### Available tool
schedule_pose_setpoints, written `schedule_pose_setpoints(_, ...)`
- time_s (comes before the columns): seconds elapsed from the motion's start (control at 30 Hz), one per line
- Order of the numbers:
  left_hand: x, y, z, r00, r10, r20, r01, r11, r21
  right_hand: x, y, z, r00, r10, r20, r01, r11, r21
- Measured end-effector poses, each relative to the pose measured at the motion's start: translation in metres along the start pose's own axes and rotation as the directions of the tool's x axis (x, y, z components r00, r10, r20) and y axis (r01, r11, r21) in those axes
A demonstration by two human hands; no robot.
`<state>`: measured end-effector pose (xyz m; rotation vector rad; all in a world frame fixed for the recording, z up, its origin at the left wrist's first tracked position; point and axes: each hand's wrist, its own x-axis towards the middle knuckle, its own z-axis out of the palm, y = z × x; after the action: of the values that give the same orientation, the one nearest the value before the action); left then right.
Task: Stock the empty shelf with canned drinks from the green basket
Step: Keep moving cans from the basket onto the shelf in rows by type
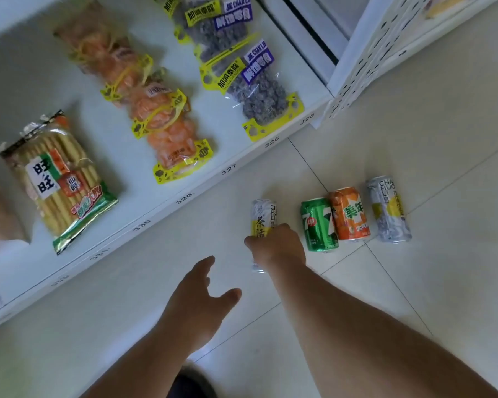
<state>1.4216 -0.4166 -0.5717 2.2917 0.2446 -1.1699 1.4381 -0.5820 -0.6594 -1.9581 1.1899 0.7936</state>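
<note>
The right hand (276,248) gripped a slim white-and-yellow can (262,222), fingers curled round its lower half; it stood upright on the tiled floor (414,282), long axis vertical, top toward the camera. Just beside it stood a green can (318,225), an orange can (349,215) and another white-and-yellow can (387,209). The left hand (202,297) hovered with fingers relaxed, holding nothing.

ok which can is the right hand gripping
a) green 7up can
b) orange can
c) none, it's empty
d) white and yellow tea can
d: the right hand is curled round the white and yellow tea can, while the green 7up can and orange can stand untouched beside it.
</note>
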Motion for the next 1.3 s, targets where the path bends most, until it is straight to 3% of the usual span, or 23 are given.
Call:
schedule_pose_setpoints(0.13, -0.043, 0.029, -0.019, 1.0, 0.022, -0.017, -0.023, 0.999, -0.026, -0.051, 0.003, -0.048, 0.994, -0.067, 0.088, 0.054, 0.989, 0.136)
schedule_pose_setpoints(0.27, -0.119, 0.077, -0.044, 0.998, 0.057, -0.041, -0.058, 0.998, -0.029, -0.132, -0.004, -0.124, 0.98, -0.147, 0.131, 0.126, 0.979, 0.161)
schedule_pose_setpoints(0.5, -0.307, 0.159, -0.11, 0.99, 0.104, -0.1, -0.108, 0.993, -0.044, -0.324, -0.029, -0.28, 0.944, -0.301, 0.135, 0.282, 0.949, 0.141)
schedule_pose_setpoints(0.7, -0.468, 0.184, -0.171, 0.972, 0.169, -0.165, -0.182, 0.981, -0.071, -0.491, -0.05, -0.371, 0.895, -0.444, 0.049, 0.433, 0.889, 0.146)
schedule_pose_setpoints(1.0, -0.672, 0.159, -0.295, 0.849, 0.281, -0.447, -0.345, 0.936, -0.066, -0.726, -0.111, -0.42, 0.738, -0.673, 0.043, 0.663, 0.736, 0.135)
schedule_pose_setpoints(1.3, -0.757, 0.11, -0.356, 0.754, 0.297, -0.586, -0.459, 0.876, -0.147, -0.843, -0.152, -0.395, 0.598, -0.801, -0.006, 0.792, 0.59, 0.161)
